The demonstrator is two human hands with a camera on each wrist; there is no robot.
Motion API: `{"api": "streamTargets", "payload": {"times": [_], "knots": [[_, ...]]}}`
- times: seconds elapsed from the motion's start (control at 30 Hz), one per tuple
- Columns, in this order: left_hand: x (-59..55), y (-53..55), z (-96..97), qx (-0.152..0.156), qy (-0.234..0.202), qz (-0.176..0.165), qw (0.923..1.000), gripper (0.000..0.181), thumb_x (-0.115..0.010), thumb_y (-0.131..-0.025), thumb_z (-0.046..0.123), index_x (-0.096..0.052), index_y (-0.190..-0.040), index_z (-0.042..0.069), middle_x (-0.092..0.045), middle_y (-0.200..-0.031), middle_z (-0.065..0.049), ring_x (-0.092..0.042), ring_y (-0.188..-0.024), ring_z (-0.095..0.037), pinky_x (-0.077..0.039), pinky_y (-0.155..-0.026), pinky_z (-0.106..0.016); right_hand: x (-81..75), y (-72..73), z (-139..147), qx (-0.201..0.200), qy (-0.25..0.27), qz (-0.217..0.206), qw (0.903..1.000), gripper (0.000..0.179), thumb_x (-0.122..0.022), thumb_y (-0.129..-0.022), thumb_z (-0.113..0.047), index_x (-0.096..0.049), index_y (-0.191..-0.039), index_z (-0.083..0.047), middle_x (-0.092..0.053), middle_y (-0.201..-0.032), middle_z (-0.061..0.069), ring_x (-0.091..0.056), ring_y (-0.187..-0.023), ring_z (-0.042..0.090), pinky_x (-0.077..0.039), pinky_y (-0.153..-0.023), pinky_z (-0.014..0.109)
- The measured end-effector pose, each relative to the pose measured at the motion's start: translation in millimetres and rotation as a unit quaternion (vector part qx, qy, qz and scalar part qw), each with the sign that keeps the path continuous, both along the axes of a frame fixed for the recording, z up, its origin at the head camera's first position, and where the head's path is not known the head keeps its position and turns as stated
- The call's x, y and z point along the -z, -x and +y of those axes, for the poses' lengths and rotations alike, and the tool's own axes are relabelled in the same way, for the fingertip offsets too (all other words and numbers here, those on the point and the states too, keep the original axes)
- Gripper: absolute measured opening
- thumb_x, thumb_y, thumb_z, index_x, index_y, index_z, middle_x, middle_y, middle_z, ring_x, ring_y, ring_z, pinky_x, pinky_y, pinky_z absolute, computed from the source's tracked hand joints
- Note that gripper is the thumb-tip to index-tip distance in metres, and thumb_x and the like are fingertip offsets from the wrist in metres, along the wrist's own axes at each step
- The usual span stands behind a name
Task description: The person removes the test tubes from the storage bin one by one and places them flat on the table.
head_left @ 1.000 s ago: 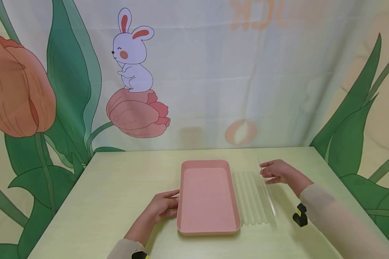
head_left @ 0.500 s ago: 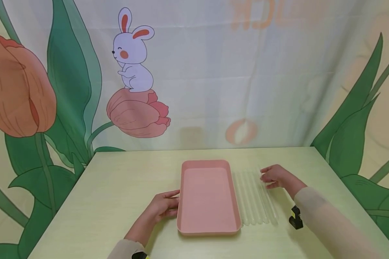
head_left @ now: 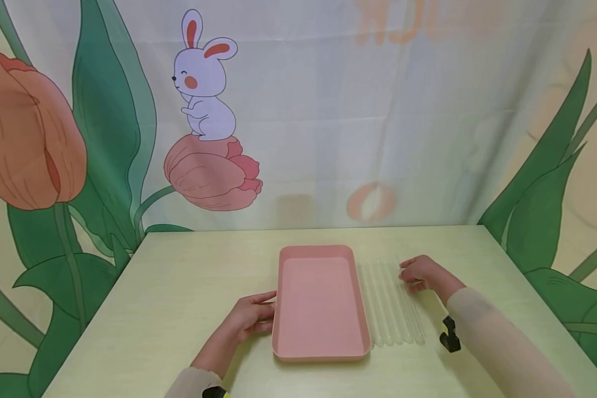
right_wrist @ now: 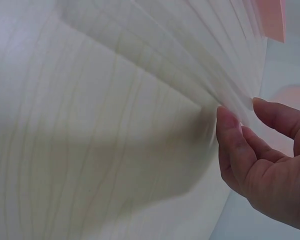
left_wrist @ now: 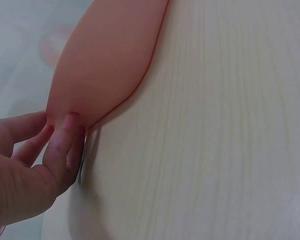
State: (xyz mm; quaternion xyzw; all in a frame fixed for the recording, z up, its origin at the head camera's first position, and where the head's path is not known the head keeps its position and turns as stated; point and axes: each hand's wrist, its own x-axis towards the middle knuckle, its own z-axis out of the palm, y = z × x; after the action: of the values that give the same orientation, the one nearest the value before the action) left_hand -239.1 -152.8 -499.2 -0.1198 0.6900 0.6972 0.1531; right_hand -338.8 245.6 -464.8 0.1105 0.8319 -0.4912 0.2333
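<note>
My left hand [head_left: 250, 319] touches the left side wall of a pink rectangular tray [head_left: 321, 304]. The left wrist view shows its fairly straight fingertips [left_wrist: 70, 120] against the tray's outer wall. Right of the tray, several clear test tubes [head_left: 385, 309] lie side by side, rounded ends toward me. At the right end of that row, my right hand [head_left: 422, 273] pinches the far part of one clear test tube [head_left: 415, 320] between thumb and fingers. In the right wrist view this tube runs between thumb and fingertips [right_wrist: 227, 120]; its far end is hard to make out.
All of this is on a pale wood-grain table [head_left: 194, 276]. Behind its back edge hangs a curtain [head_left: 428, 138] printed with a rabbit and tulips. Both wrists carry a small black device, one of them a wrist mount [head_left: 450, 335] on the right sleeve.
My right hand has come slightly toward me and lowered with the test tube, which now lies close beside the row. The left hand and tray have stayed in place.
</note>
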Motion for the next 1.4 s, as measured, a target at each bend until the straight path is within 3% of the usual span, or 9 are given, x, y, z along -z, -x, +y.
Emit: {"api": "streamTargets", "payload": {"times": [1.1, 1.4], "knots": [[2.2, 2.4, 0.6, -0.003, 0.002, -0.004, 1.0000, 0.045, -0.058, -0.093, -0.004, -0.054, -0.138, -0.002, -0.065, -0.125, -0.026, -0.071, -0.085, -0.018, -0.062, -0.069, -0.033, 7.6, -1.4, -3.5, 0.021, 0.014, 0.001, 0.9997, 0.048, -0.058, -0.092, 0.002, -0.042, -0.135, 0.015, -0.049, -0.074, -0.001, -0.048, -0.070, 0.011, -0.054, -0.062, 0.025], [0.2, 1.1, 0.5, -0.001, 0.006, -0.001, 1.0000, 0.045, -0.059, -0.093, -0.003, -0.054, -0.138, -0.002, -0.064, -0.126, -0.026, -0.071, -0.085, -0.017, -0.062, -0.069, -0.032, 6.0, -0.1, -3.0, 0.037, -0.013, 0.005, 0.9992, 0.028, -0.059, -0.093, -0.010, -0.054, -0.115, 0.008, -0.051, -0.089, 0.006, -0.052, -0.074, 0.013, -0.056, -0.064, 0.028]]}}
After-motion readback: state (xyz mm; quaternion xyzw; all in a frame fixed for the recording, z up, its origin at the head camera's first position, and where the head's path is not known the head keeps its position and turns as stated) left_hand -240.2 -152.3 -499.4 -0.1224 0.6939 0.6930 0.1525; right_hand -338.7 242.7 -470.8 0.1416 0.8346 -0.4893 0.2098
